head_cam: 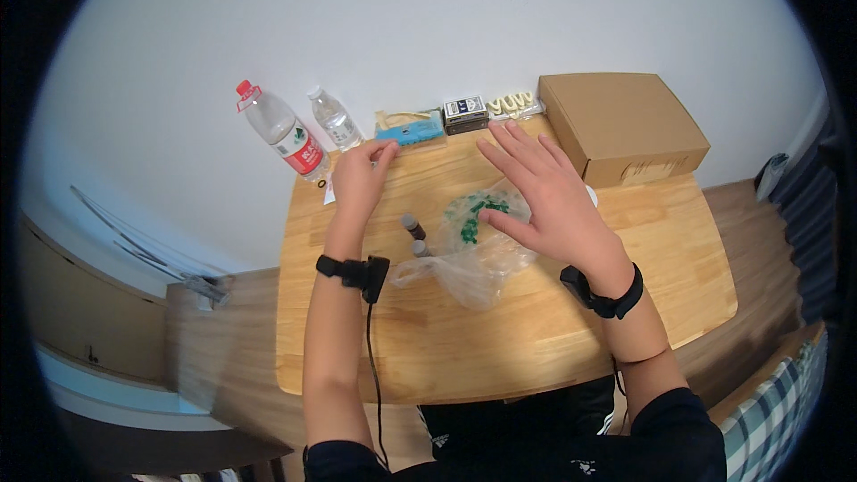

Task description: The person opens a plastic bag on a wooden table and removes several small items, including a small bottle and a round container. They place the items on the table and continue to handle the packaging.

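Note:
My left hand [359,177] is raised over the left part of the wooden table [469,361], thumb and forefinger brought close together. Whether something small is between them I cannot tell. Its fingertips appear just in front of a blue plastic item [412,132] in transparent wrapping. My right hand [546,197] is held palm down with fingers spread and nothing in it. Below and partly behind it lies a transparent plastic bag [469,278] with small green pieces [471,231] in it. Two small dark vials with grey caps, one farther [413,226] and one nearer [420,249], are beside the bag.
A large red-capped bottle [288,137] and a smaller water bottle [335,120] occupy the back left. Along the wall are a playing-card box [465,114], a cream coiled item [512,105] and a cardboard box [622,124]. A cable [375,361] trails from my left wrist strap.

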Demonstrator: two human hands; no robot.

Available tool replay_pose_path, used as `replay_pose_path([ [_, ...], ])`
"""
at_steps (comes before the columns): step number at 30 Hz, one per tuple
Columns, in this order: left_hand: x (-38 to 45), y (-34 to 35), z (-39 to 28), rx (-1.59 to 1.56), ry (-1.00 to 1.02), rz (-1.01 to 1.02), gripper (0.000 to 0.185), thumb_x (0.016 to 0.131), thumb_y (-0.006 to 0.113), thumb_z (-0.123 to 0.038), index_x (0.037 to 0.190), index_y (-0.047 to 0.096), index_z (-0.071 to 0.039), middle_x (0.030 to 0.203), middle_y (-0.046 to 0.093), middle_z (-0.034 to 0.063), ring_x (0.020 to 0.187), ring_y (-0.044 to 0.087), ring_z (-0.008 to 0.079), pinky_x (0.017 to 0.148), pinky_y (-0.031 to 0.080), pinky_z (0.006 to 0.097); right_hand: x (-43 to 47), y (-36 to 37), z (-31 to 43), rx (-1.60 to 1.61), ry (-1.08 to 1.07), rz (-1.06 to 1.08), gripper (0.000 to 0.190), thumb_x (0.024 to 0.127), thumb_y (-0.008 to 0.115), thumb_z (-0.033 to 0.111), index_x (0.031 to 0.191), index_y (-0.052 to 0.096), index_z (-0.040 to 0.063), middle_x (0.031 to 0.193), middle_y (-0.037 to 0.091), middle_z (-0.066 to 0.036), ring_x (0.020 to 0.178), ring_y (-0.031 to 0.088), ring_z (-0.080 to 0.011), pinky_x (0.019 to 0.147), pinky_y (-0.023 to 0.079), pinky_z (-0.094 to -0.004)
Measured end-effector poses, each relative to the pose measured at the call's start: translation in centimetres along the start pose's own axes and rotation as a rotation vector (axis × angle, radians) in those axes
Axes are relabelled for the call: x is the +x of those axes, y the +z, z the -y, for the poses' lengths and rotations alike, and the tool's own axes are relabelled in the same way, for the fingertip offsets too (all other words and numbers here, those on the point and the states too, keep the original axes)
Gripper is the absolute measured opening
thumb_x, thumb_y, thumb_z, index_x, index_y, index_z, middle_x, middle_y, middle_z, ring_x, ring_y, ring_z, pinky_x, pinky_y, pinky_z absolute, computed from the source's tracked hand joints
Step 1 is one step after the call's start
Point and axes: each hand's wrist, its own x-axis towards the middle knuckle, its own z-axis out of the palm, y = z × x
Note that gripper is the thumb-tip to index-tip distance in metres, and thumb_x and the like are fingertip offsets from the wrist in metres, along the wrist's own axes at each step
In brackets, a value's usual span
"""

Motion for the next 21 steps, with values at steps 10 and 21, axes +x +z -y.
replay_pose_path([
  [10, 5.4, 5.3, 5.6, -0.328, -0.162, 0.176, 0.035, 0.103, 0.077, -0.031, 0.116, 0.082, 0.001, 0.09, 0.082, 0.0101, 0.077, 0.072, 0.0128, 0.073, 0.058, 0.0314, -0.1, -1.4, -0.8, 0.063, 0.04, 0.01, 0.071, 0.095, 0.082, 0.038, 0.155, 0.058, 0.007, 0.167, 0.05, -0.022, 0.156, 0.045, -0.0414, 0.127, 0.036, -0.0576],
  [21, 7.3, 6.7, 5.6, 0.223, 0.029, 0.19, 0.035, 0.095, 0.077, -0.037, 0.122, 0.081, -0.014, 0.15, 0.063, 0.023, 0.139, 0.059, 0.0406, 0.113, 0.05, 0.0499, -0.5, -2.8, -2.0, 0.121, 0.06, -0.059, 0.067, 0.095, 0.082, 0.037, 0.149, 0.062, 0.004, 0.162, 0.054, -0.025, 0.153, 0.047, -0.0445, 0.125, 0.039, -0.0545],
])
